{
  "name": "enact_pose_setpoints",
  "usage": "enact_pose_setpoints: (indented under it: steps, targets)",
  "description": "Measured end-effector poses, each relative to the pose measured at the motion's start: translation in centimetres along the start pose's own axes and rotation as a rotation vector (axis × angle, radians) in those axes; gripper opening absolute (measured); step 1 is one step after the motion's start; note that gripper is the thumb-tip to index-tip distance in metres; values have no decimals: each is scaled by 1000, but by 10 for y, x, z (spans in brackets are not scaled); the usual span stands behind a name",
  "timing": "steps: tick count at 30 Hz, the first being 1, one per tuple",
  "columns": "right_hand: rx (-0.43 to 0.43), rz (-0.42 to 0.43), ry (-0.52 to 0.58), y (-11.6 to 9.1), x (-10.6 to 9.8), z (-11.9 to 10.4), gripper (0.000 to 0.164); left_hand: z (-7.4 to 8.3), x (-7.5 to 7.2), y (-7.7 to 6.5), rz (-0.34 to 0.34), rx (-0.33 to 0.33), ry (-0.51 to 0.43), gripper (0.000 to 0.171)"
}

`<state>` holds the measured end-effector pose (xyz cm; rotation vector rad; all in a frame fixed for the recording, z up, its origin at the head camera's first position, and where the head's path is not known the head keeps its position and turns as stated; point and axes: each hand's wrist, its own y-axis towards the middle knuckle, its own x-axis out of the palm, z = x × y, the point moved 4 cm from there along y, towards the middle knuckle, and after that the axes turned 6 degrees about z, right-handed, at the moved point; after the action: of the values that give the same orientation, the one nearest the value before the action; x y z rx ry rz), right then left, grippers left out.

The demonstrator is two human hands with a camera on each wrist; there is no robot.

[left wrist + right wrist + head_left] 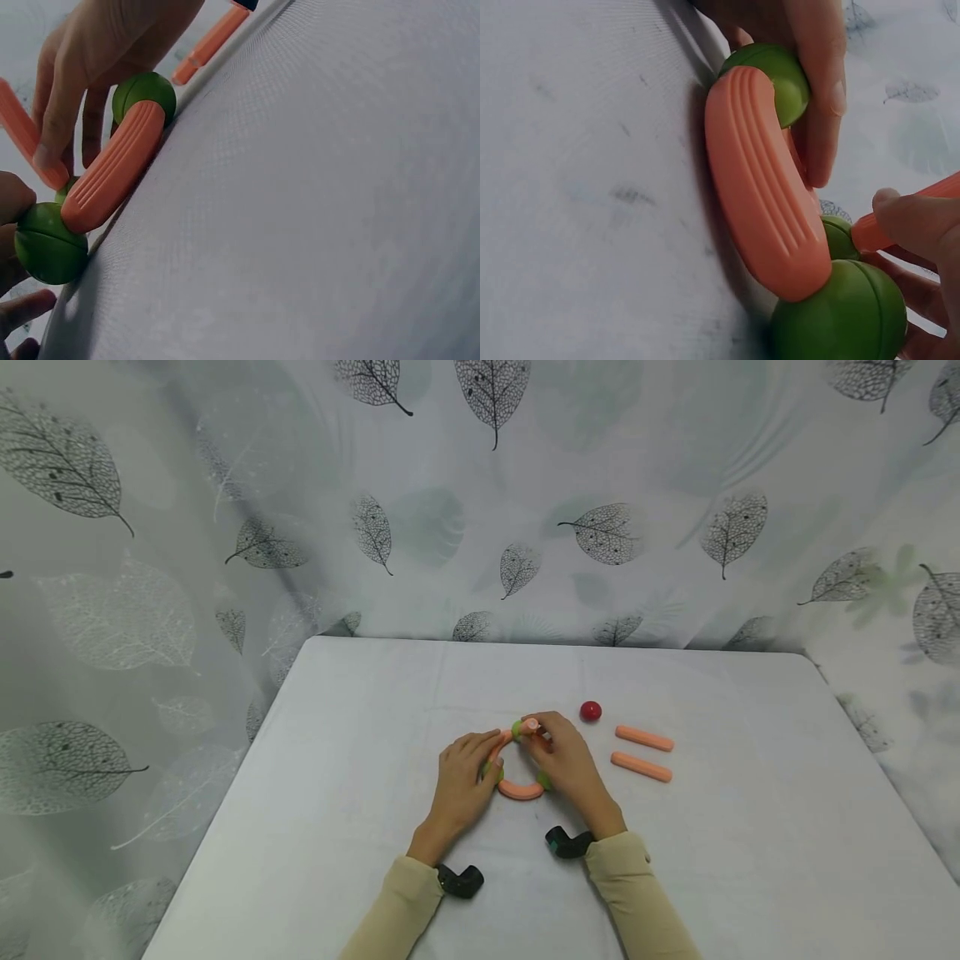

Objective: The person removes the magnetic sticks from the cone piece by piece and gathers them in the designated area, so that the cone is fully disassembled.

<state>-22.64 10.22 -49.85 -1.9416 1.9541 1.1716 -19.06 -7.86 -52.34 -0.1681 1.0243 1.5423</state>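
Note:
A ring of curved orange rods (520,791) and green balls lies on the white table. My left hand (461,781) holds its left side, with fingers and thumb about a green ball (769,79). Between thumb and fingers, my right hand (564,760) pinches an orange stick (22,127). In the right wrist view, this stick's lower end meets the far green ball (840,236), and its other end points up and away. A nearer curved orange rod (769,187) joins the left ball to the right green ball (847,311). The fingers hide part of the ring's far side.
Right of the hands lie two straight orange sticks, an upper stick (644,738) and a lower stick (641,767). A red ball (591,712) rests beyond the right hand. Leaf-patterned cloth (600,585) hangs behind the table (750,827).

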Motion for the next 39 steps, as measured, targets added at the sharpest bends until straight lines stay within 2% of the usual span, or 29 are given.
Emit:
enact_pose_setpoints:
  steps: [8, 16, 26, 33, 39]
  targets:
    - [42, -3, -23, -1, 3, 0, 28, 1, 2, -1, -50, 12, 43, 41]
    - [39, 17, -50, -3, 1, -5, 17, 1, 2, -2, -47, 18, 66, 41]
    - [22, 26, -88, -4, -2, -9, 15, 1, 2, -2, -53, 5, 56, 41]
    - [135, -33, -142, -4, -2, -6, 22, -1, 3, -2, -62, -13, 48, 41]
    - [139, -47, -142, -5, -3, -4, 24, 1, 4, -1, -31, 1, 44, 40]
